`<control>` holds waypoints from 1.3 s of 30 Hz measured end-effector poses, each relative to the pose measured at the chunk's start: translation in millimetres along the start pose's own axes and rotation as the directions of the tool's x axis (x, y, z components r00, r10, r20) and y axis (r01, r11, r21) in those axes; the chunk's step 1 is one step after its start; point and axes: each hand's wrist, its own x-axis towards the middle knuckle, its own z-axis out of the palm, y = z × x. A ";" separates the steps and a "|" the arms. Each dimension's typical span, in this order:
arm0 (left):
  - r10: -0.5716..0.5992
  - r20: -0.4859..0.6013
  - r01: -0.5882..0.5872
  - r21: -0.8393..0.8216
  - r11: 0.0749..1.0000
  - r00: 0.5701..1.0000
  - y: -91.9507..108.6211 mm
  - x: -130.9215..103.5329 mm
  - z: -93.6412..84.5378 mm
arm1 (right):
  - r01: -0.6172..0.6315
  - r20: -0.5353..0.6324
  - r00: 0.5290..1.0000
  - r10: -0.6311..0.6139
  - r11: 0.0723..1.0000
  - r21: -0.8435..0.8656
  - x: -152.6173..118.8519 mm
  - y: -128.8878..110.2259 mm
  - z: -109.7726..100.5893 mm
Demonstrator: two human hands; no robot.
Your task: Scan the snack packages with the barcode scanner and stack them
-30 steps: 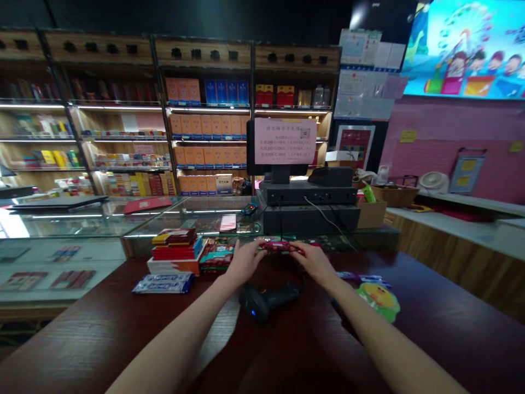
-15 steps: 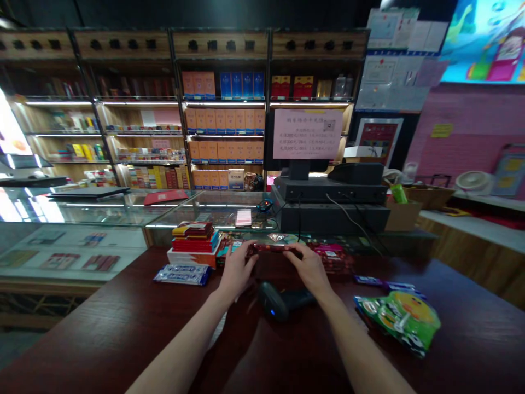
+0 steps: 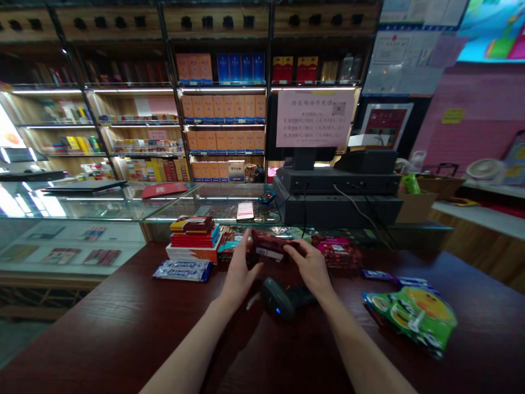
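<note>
A dark red snack packet (image 3: 267, 253) with a white barcode label facing me is held between my hands, tilted, above the back of the brown counter. The fingers of my left hand (image 3: 239, 271) lie against its left end, the thumb standing apart below. My right hand (image 3: 309, 268) pinches the right end between thumb and fingers. Just below the packet, a black barcode scanner (image 3: 279, 298) with a small blue light lies on the counter, its handle partly hidden behind my right hand.
To the left are stacked boxes (image 3: 193, 241) and blue-white wrapped packs (image 3: 182, 270). A green snack bag (image 3: 414, 317) and purple bars (image 3: 377, 274) lie right. More red packets (image 3: 338, 251) sit behind my right hand. A monitor with a pink notice (image 3: 311, 117) stands behind.
The packet has turned from edge-on so its labelled side faces me. My left thumb has moved away from its end. The whole view has tilted down slightly.
</note>
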 end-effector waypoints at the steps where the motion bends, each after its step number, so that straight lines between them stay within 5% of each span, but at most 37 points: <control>1: 0.039 0.004 -0.039 0.038 0.998 0.999 1.2 -0.3 -0.2 | -0.012 0.000 1.000 0.012 0.999 0.041 0.2 -0.1 0.7; 10: 0.115 0.103 -0.142 0.309 0.940 0.988 3.0 -4.8 -4.7 | -0.019 -0.002 1.000 0.021 0.971 0.237 1.0 -3.3 4.8; 18: 0.095 0.179 -0.155 0.358 0.921 0.979 7.7 -2.6 -10.1 | -0.016 0.014 1.000 0.014 0.986 0.163 -1.8 -0.4 5.1; 26: 0.245 0.129 -0.274 0.575 0.771 0.961 9.3 -1.5 -16.9 | -0.024 0.028 0.999 0.020 0.986 0.165 0.0 3.1 6.3; 39: 0.281 0.123 -0.297 0.602 0.742 0.952 4.9 0.6 -33.1 | -0.086 0.166 0.985 0.052 0.975 0.204 2.4 11.8 3.0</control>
